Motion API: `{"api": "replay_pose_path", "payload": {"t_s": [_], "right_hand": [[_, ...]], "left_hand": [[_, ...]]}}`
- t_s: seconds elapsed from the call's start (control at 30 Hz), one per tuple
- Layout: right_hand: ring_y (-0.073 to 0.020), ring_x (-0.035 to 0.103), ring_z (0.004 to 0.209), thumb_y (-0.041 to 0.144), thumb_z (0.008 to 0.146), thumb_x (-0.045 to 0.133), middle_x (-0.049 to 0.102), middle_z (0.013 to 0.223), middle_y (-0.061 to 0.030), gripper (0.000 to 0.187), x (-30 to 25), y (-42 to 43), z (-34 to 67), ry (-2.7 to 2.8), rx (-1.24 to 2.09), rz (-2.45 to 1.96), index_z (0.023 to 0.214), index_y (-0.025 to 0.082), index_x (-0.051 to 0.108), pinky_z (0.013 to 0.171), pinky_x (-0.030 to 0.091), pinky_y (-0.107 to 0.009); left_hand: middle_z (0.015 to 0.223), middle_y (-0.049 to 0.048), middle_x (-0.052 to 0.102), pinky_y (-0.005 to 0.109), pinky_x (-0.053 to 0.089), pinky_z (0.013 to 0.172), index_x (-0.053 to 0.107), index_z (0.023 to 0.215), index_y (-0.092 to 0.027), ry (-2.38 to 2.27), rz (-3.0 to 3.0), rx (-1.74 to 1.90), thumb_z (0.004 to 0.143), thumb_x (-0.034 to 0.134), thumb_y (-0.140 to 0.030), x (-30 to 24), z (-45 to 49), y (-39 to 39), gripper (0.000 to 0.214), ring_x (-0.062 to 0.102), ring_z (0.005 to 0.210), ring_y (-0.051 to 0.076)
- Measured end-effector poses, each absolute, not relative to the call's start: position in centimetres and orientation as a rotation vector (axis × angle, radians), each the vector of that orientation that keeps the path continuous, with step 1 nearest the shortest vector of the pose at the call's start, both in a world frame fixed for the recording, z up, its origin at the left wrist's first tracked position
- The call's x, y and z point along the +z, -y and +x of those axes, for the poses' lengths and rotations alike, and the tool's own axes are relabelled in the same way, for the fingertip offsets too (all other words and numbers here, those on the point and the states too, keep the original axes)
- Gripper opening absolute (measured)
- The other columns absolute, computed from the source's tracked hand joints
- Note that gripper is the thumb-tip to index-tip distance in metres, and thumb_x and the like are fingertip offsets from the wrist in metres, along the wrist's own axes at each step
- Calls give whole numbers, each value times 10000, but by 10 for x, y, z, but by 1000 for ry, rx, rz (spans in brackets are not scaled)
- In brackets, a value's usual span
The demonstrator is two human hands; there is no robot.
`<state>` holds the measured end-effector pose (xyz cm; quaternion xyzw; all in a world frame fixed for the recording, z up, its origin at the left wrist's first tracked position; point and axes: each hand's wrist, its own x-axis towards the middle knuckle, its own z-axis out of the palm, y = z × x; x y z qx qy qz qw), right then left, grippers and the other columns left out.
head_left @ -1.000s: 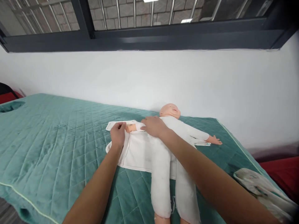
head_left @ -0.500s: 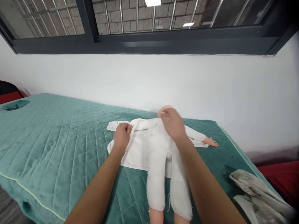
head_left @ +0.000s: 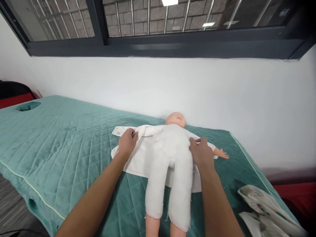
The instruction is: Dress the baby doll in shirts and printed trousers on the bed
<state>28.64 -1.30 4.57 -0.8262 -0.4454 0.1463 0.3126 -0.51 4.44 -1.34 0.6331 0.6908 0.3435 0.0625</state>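
Observation:
A baby doll (head_left: 164, 148) with a white cloth body lies on its back, legs toward me. Under it is spread a white baby shirt (head_left: 138, 161), opened out, with a patterned sleeve (head_left: 120, 130) showing at the left. Fingers of my left hand (head_left: 127, 141) are closed on the shirt's left edge beside the doll's shoulder. My right hand (head_left: 201, 153) is closed at the doll's right side, just below its outstretched arm, where the shirt lies; its fingertips are partly hidden. The doll's head (head_left: 175, 119) is near the wall, and one small plastic hand (head_left: 221, 153) sticks out at the right.
A green quilted bed cover (head_left: 74, 141) lies beneath everything, with a face hole (head_left: 28, 106) at the far left. A crumpled white patterned item (head_left: 266, 207) lies at the lower right. Behind are a white wall (head_left: 111, 82) and a dark window frame (head_left: 160, 47).
My right hand has moved down and right from the doll's head and chest to its side, uncovering the head. My left hand stays at the shirt's left edge. The view has shifted slightly.

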Motion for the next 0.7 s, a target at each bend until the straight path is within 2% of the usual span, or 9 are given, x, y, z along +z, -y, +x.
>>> {"api": "replay_pose_path", "payload": {"t_s": [0.13, 0.27, 0.5, 0.7], "right_hand": [[-264, 664, 891, 566, 828, 510, 724, 997, -107, 533, 33, 8, 290, 1083, 551, -1952, 1218, 204, 536, 804, 479, -378], [-243, 668, 876, 640, 779, 555, 711, 1089, -81, 643, 29, 8, 288, 1072, 635, -1773, 1288, 247, 532, 778, 503, -363], [-230, 657, 960, 632, 769, 597, 694, 1119, -81, 719, 27, 7, 273, 1120, 772, -1612, 1366, 253, 466, 820, 518, -347], [-221, 662, 950, 593, 753, 631, 695, 1096, -58, 705, 10, 0, 266, 1042, 873, -1510, 1351, 260, 465, 812, 543, -346]], "left_hand": [[799, 27, 661, 282, 357, 656, 612, 935, -216, -1960, 1833, 1216, 902, 489, -409, -13, -5, -44, 232, 581, 742, 188], [745, 7, 649, 272, 386, 682, 640, 966, -208, -1845, 1730, 1316, 890, 486, -423, -11, -5, -44, 275, 578, 723, 173], [735, -6, 647, 260, 406, 674, 667, 916, -200, -1704, 1630, 1327, 881, 485, -425, 1, 7, -46, 291, 556, 709, 157], [650, -34, 572, 246, 385, 606, 667, 891, -208, -1495, 1696, 1283, 880, 495, -419, 34, 29, -54, 272, 506, 628, 132]]}}
